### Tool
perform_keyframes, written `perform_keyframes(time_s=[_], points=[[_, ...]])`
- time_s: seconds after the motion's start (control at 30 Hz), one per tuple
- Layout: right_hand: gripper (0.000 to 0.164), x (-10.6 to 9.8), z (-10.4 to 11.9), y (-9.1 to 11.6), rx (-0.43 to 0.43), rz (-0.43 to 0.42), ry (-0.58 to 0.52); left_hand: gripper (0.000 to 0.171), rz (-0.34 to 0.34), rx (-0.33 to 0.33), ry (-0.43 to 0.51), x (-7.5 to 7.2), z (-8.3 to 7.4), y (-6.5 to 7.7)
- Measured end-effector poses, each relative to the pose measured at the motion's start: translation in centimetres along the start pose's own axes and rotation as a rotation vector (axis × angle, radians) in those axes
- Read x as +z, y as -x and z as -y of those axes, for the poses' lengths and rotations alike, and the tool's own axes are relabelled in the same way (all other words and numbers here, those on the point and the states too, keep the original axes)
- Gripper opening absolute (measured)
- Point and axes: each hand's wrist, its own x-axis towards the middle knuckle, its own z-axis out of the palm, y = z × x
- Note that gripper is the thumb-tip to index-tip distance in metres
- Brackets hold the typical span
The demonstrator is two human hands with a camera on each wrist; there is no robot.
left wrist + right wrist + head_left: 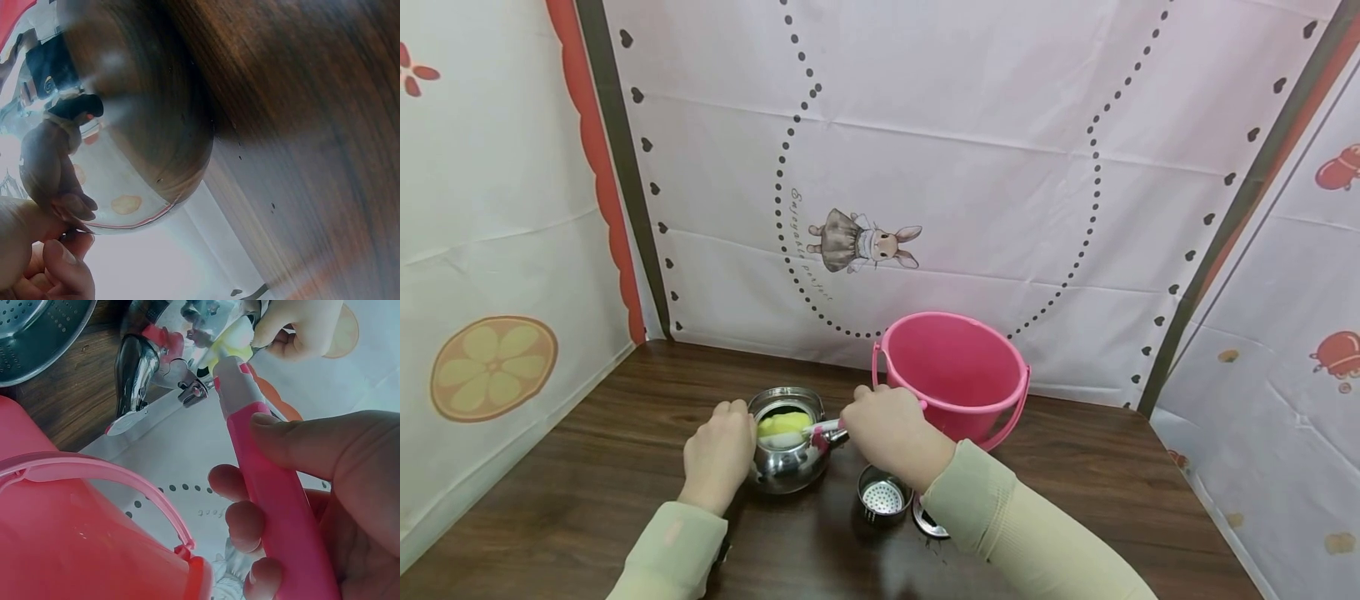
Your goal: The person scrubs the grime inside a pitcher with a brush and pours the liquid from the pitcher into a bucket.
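A shiny metal teapot (pixel 790 473) stands uncovered on the wooden table, its spout pointing right. My left hand (pixel 721 450) grips the teapot at the left side of its rim, fingers curled; in the left wrist view the fingertips (pixel 65 262) pinch near the edge of the mirror-like body. My right hand (pixel 891 427) holds a sponge brush by its pink handle (pixel 275 506), fingers wrapped round it. The yellow sponge head (pixel 786 423) sits in the teapot's mouth, its lower part hidden inside.
Right of the teapot is a perforated metal strainer (pixel 883 498). A round metal lid (pixel 928 525) lies partly under the right forearm. Behind the right hand stands a pink bucket (pixel 958 423) with its handle down. Printed cloth walls (pixel 1000 208) border the table (pixel 1097 492).
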Motion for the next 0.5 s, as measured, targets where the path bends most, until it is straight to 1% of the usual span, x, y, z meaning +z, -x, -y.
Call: perform_keyframes(time_s=[0.33, 0.5], points=[[0.014, 0.21, -0.45, -0.23, 0.011, -0.040, -0.014, 0.017, -0.014, 0.006, -0.009, 0.17, -0.11, 0.11], [0.015, 0.23, -0.62, -0.33, 0.012, -0.056, -0.024, 0.016, -0.028, 0.020, -0.009, 0.24, -0.06, 0.11]])
